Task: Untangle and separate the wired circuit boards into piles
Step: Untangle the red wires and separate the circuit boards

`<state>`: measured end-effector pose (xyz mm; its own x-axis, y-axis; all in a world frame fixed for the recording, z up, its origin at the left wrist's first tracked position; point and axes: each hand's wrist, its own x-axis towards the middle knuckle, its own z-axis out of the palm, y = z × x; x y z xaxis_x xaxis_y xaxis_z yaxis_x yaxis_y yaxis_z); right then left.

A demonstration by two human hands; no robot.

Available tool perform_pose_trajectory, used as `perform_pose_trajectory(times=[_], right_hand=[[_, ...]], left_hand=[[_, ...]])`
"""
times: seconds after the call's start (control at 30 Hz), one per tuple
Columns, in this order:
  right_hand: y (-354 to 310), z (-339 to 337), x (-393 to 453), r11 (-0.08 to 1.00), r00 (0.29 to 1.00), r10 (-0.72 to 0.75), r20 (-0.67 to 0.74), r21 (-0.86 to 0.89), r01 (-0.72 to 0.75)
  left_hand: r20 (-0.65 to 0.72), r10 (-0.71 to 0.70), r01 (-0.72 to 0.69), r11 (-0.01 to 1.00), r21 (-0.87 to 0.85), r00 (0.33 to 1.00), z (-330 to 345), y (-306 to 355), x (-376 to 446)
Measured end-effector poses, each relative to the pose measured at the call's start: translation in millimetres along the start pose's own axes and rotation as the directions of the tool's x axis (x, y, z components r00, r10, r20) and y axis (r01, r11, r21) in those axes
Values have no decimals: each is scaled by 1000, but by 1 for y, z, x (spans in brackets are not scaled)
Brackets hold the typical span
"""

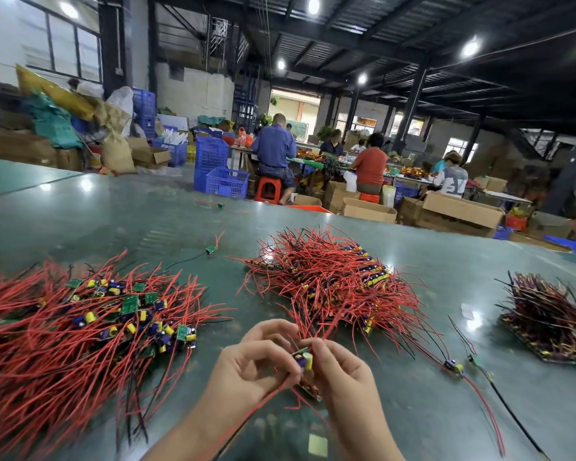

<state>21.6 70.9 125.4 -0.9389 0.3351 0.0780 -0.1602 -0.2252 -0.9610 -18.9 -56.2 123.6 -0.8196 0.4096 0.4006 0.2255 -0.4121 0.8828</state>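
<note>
Both hands meet low centre, just above the green table (413,410): left hand (246,357) and right hand (341,377) each pinch the same small circuit board (302,357), fingers curled round it, yellow and purple capacitors showing between the fingertips. Red wires (313,324) run up from the board toward the middle pile, one more red wire trails down past the left wrist. Big tangled pile (80,331) of red-wired green boards fills the left side of the table. Middle pile (330,281) sits just beyond the hands, wires fanned out, boards lined along its right edge. Darker stacked pile (549,324) lies far right, well apart. Two loose boards (454,366) with red and black leads lie between middle and right piles. One stray board (211,249) lies behind the left pile, another tiny one (220,205) further back. Background: people seated at work tables, blue crates (226,183), cardboard boxes (459,211).
</note>
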Motion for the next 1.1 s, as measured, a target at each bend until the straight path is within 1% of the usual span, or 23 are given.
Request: perform_pose_trajectory(times=[0.07,0.1,0.13,0.17,0.2,0.27,0.33,0.4,0.47,0.57,0.63,0.67,0.7,0.73,0.8,0.83,0.87,0.9,0.93,1.0,1.03,1.07,1.1], right_hand=[[-3,-5,-1,999,999,-32,4,-28,32],[-4,-8,-1,997,998,-56,9,-57,57],[-5,-10,-1,987,995,-100,13,-125,101],[-6,-11,0,958,987,-162,12,-237,160],[-6,-12,1,910,974,-228,8,-354,216],[-4,-12,1,816,945,-328,9,-501,288],[-2,-10,0,808,939,-342,-21,-517,283],[-2,-9,-1,828,941,-335,-51,-493,268],[-2,-7,-2,884,952,-294,-79,-402,239],[-2,-6,-3,991,990,-108,-94,-96,99],[0,-5,-2,988,997,45,-56,153,-36],[0,-4,-3,968,995,91,-40,237,-79],[2,-5,-1,961,994,100,-40,261,-86],[2,-6,-1,975,995,75,-63,212,-60],[-1,-13,3,999,987,-44,-155,0,44],[-2,-18,5,993,976,-106,-187,-75,94],[-4,-21,6,989,969,-130,-209,-95,112],[-4,-22,7,992,969,-120,-215,-68,108],[-5,-22,7,997,976,-76,-205,1,78],[-5,-18,7,978,987,27,-156,208,6],[-5,-17,7,963,989,53,-137,270,-14],[-5,-17,7,959,989,49,-138,283,-8],[-7,-18,7,969,988,18,-152,245,20]], left_hand=[[-45,-142,130,970,-205,989,-1,-2,1],[-10,-235,221,927,-305,972,-2,-3,1],[50,-324,322,885,-338,945,-3,-2,0],[109,-402,416,862,-289,909,-4,-1,0],[146,-454,476,858,-195,879,-4,-1,-1],[152,-471,471,881,38,869,-2,-2,-3],[144,-433,403,894,195,890,1,-3,-4],[130,-398,362,902,235,908,4,-3,-4],[139,-387,353,910,216,912,3,-2,-3],[187,-386,348,914,207,903,4,2,-2],[174,-436,416,898,142,883,2,3,-2],[158,-458,443,888,122,875,1,3,-2],[140,-466,451,883,128,873,0,2,-1],[121,-463,443,882,159,878,-1,1,-1],[81,-419,385,883,270,904,-4,-1,0],[66,-374,330,877,350,925,-6,-3,1],[56,-329,276,861,427,943,-8,-5,1],[55,-301,241,849,470,952,-9,-5,1],[58,-305,242,846,476,951,-10,-5,0],[66,-395,347,866,359,916,-11,-1,0],[76,-437,401,871,284,896,-11,1,1],[85,-457,427,872,239,886,-12,3,1],[86,-459,431,872,231,884,-13,4,1]])
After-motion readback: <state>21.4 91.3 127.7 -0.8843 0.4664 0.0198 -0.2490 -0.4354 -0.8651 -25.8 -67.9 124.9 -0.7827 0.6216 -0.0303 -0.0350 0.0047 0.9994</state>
